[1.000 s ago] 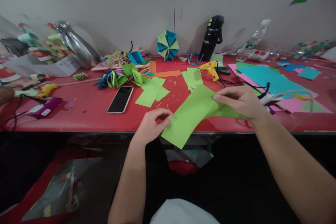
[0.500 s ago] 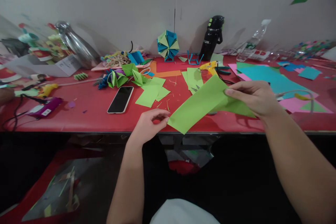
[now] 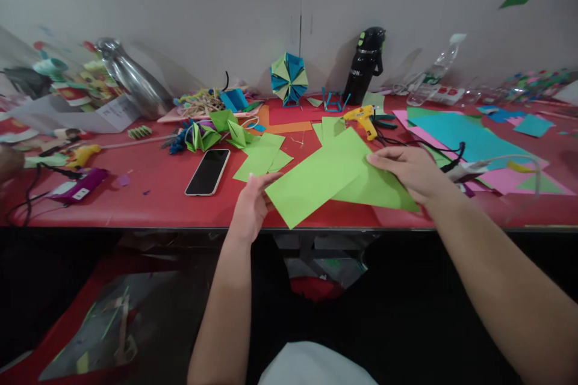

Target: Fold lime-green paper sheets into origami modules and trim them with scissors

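My right hand (image 3: 409, 173) pinches light green paper between thumb and fingers, above the table's front edge. A long strip of green paper (image 3: 311, 183) slants down to the left, and a second green piece (image 3: 374, 187) shows behind it towards the right. Whether the two are joined, I cannot tell. At the strip's left end is my left hand (image 3: 253, 207), its thumb raised away from the paper and its fingertips reaching under the edge. More green paper pieces (image 3: 257, 156) lie beyond that hand, with a phone (image 3: 208, 172) to their left.
Behind the paper sits a yellow glue gun (image 3: 362, 119). Blue sheets (image 3: 469, 135) lie on the right, near a white power strip (image 3: 469, 169). Folded green paper shapes (image 3: 217, 132), a paper wheel (image 3: 289, 78) and a black bottle (image 3: 363, 66) stand farther back. Another person's hand (image 3: 9, 162) shows far left.
The green strip has shifted left and lies flatter to my view. My left hand has gone from pinching its corner to a raised thumb; my right hand has moved left, uncovering the power strip.
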Demonstrator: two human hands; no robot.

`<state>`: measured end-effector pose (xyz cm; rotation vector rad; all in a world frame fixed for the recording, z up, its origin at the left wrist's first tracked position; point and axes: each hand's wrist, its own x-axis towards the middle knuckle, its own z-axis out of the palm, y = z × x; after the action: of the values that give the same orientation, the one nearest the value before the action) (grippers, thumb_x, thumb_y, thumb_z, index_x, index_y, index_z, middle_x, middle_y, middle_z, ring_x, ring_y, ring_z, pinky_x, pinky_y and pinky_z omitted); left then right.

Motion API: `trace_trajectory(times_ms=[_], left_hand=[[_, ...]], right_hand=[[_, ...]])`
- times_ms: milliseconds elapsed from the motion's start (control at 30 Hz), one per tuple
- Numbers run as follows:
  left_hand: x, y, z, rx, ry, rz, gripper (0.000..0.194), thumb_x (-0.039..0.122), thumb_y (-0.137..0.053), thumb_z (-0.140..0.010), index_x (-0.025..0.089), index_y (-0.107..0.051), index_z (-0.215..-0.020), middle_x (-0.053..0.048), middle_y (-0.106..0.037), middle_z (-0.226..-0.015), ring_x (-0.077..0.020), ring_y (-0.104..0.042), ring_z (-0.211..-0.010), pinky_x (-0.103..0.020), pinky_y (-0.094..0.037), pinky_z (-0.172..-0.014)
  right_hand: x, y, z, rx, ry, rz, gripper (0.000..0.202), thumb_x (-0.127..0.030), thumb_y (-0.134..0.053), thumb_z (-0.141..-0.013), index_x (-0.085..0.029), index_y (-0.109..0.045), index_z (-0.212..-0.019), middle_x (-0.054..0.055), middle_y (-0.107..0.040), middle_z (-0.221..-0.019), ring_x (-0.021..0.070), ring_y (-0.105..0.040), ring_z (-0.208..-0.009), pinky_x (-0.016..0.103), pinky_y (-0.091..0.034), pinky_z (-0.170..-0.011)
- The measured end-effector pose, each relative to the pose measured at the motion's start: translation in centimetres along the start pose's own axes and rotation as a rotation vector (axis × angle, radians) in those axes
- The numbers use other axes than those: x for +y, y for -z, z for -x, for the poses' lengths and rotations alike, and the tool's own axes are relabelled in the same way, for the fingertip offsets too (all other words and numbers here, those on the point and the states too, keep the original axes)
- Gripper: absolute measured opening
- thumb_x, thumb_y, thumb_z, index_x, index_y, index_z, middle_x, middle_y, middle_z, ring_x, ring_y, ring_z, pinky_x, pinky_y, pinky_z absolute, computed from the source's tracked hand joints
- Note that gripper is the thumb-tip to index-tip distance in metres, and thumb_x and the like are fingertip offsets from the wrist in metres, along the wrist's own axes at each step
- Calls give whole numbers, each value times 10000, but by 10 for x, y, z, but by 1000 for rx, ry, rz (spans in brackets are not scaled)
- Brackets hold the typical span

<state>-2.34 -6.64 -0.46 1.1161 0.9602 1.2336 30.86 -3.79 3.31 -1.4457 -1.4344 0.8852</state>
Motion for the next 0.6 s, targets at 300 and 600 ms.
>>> trace_trajectory(times_ms=[300, 600], left_hand=[[3, 13, 9, -117, -72, -248, 564, 360, -834, -821, 246, -674, -1350, -115, -644, -1444, -291, -616, -1327, -397, -535, -1075], [2, 13, 7, -117, -184, -445, 321, 391, -794, -851, 210, -793, -1117, -107, -747, -1236, -282, -690, -1181, -410, -585, -1003]], right_hand=[[0, -14, -1, -42, -147, -25, 352, -566, -886, -655, -263, -812, -817, 50, -794, -837, 231, -704, -743, 367, -581, -645], [10, -12, -6, -89, -167, -18, 434, -527, -902, -655, -244, -825, -975, 71, -818, -939, 255, -749, -854, 396, -598, -776]])
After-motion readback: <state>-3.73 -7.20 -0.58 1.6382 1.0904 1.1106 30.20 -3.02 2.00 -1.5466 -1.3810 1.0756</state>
